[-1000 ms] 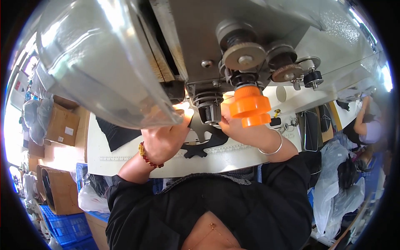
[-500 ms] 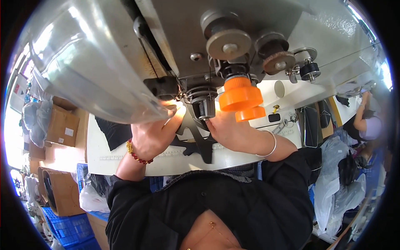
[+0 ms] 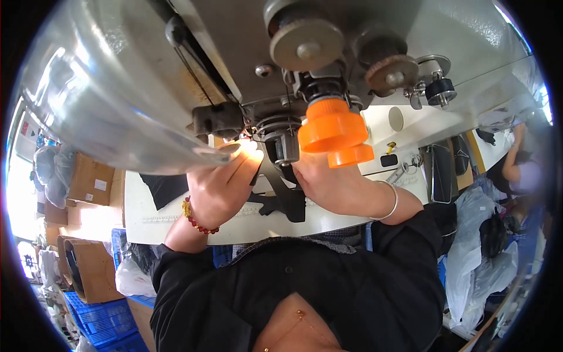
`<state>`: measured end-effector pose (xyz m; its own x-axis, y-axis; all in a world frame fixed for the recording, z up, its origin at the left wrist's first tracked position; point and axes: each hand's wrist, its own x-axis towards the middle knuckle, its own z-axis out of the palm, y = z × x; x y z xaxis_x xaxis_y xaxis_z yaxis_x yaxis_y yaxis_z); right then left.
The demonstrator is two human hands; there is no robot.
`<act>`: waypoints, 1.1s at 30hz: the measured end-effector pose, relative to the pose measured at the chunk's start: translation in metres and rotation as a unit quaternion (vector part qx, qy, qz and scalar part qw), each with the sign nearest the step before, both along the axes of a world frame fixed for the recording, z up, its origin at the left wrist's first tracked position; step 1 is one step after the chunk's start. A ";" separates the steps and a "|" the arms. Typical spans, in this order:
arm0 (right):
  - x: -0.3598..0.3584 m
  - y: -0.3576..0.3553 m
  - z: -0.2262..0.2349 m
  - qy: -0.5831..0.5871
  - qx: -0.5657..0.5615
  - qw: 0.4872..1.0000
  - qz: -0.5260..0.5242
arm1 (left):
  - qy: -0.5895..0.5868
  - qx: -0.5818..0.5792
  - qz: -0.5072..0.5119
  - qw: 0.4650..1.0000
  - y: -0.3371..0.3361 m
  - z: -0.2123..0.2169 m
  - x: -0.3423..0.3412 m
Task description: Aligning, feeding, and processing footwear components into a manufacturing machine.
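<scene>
**Both hands at the needle of a grey sewing machine on a white tabletop**

The grey metal sewing machine fills the upper part of the view, seen from close above, with round metal wheels and two orange plastic spool caps on its near side. Under its head lies a black piece of fabric, flat on the white tabletop, just below the needle area.

The left hand, with a red and gold bead bracelet at the wrist, has its fingers curled together by the presser foot, touching the black fabric; a bright lamp glare hides the fingertips, so I cannot tell whether they pinch anything. The right hand, with a thin silver bangle, rests on the fabric right beside the needle, partly hidden by the orange caps; its grip cannot be told either.

The tabletop runs on to the right, where small tools lie near the edge. To the left stand brown cardboard boxes and a blue plastic crate on the floor. At the right are white plastic bags, and another person's arm shows at the far right edge. The person wears a black shirt.
</scene>
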<state>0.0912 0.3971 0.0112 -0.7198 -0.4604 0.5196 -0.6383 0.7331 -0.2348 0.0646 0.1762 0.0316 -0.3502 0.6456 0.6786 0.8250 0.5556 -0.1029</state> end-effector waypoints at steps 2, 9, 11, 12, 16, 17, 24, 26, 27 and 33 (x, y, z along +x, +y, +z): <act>0.001 -0.001 0.002 0.034 -0.001 0.999 0.009 | 0.020 -0.010 0.001 1.000 0.002 0.002 0.001; 0.001 -0.006 0.000 0.035 0.002 0.999 0.007 | -0.001 0.006 -0.002 1.000 0.000 0.000 -0.004; -0.002 -0.005 -0.006 0.036 0.028 0.999 0.009 | -0.003 0.018 0.008 1.000 0.001 -0.001 -0.005; -0.004 -0.005 -0.007 0.037 0.028 0.999 0.009 | -0.003 0.018 0.009 1.000 0.001 -0.002 -0.006; -0.013 -0.008 -0.011 0.044 -0.009 0.998 0.036 | -0.002 0.020 0.041 0.999 0.004 -0.002 -0.007; -0.014 -0.008 -0.013 0.045 -0.008 0.998 0.048 | -0.003 0.034 0.051 0.998 0.005 -0.002 -0.007; -0.010 0.001 0.010 0.067 -0.102 0.990 0.065 | 0.026 0.012 0.057 0.998 0.000 -0.013 -0.005; -0.004 0.008 0.019 -0.056 0.037 0.998 -0.013 | 0.020 0.064 0.060 0.996 -0.003 -0.016 -0.007; -0.004 0.009 0.017 -0.056 0.036 0.998 -0.013 | 0.019 0.062 0.060 0.996 -0.004 -0.015 -0.006; -0.011 0.010 0.026 0.182 0.100 0.976 0.067 | -0.074 0.096 0.079 0.989 -0.007 -0.013 -0.002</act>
